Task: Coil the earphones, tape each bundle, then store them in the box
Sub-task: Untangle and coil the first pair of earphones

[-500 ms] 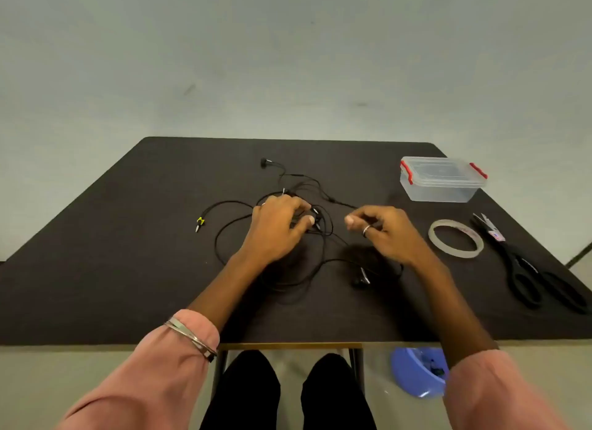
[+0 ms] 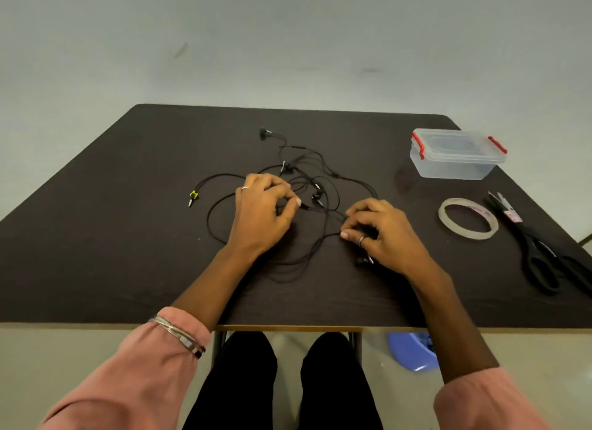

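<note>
A tangle of black earphone cables (image 2: pixel 307 186) lies in the middle of the dark table (image 2: pixel 96 237), with one earbud (image 2: pixel 263 133) at the far end and a yellow-marked plug (image 2: pixel 192 197) at the left. My left hand (image 2: pixel 261 215) pinches a cable between thumb and fingertips. My right hand (image 2: pixel 381 234) rests on the table with curled fingers pinching another stretch of cable; an earbud (image 2: pixel 363 261) lies just under its heel. The clear box (image 2: pixel 455 155) with red clips stands shut at the far right. A roll of tape (image 2: pixel 467 218) lies in front of it.
Black scissors (image 2: pixel 541 253) lie at the right edge of the table, beside the tape. My legs show under the near edge. A blue tub (image 2: pixel 411 352) stands on the floor to the right of them.
My right hand has drawn back toward me and lower on the table. My left hand has shifted slightly, its fingertips now pinching the cable to the right.
</note>
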Available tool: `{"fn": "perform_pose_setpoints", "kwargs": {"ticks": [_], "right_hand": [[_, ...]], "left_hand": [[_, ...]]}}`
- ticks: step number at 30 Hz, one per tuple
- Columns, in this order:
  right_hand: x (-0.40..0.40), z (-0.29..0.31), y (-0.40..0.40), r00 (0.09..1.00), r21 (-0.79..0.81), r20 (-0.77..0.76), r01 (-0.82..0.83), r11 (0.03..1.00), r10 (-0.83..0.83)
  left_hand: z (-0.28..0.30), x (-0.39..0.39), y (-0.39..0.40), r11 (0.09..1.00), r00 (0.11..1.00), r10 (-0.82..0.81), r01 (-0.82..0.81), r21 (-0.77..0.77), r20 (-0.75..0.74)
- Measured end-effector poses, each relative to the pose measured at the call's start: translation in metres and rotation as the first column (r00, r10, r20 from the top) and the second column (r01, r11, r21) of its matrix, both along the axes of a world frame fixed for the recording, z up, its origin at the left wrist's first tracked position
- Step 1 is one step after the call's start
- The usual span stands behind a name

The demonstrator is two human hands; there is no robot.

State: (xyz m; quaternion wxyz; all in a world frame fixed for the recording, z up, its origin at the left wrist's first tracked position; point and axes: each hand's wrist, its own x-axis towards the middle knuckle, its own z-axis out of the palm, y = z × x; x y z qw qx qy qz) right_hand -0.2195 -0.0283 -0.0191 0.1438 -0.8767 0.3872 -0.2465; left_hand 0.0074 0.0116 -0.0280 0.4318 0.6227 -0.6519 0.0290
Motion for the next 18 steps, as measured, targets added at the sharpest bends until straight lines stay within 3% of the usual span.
{"fn": "perform_pose_setpoints", "kwargs": {"ticks": [5, 9, 12, 14, 18], "right_hand": [[0.002, -0.005, 0.004, 0.998, -0.182, -0.069, -0.005, 0.983, -0.007], [0.005, 0.001, 0.009, 0.981, -0.244, 0.167, 0.139, 0.96, -0.099], [0.007, 0.002, 0.01, 0.946, -0.211, 0.307, 0.17, 0.963, -0.099], [0.007, 0.004, 0.011, 0.932, -0.22, 0.345, 0.196, 0.956, -0.112], [0.007, 0.003, 0.012, 0.91, -0.274, 0.364, 0.309, 0.911, -0.199]], "left_hand": [[0.003, -0.007, 0.005, 0.995, 0.994, -0.096, 0.097, -0.01, 0.047], [0.004, -0.014, 0.012, 0.958, 0.958, -0.285, 0.285, 0.01, 0.036], [0.002, -0.017, 0.014, 0.936, 0.929, -0.349, 0.338, 0.099, 0.123], [0.001, -0.018, 0.013, 0.933, 0.925, -0.351, 0.332, 0.138, 0.145], [0.003, -0.019, 0.014, 0.975, 0.973, -0.22, 0.22, 0.007, 0.073]]}}
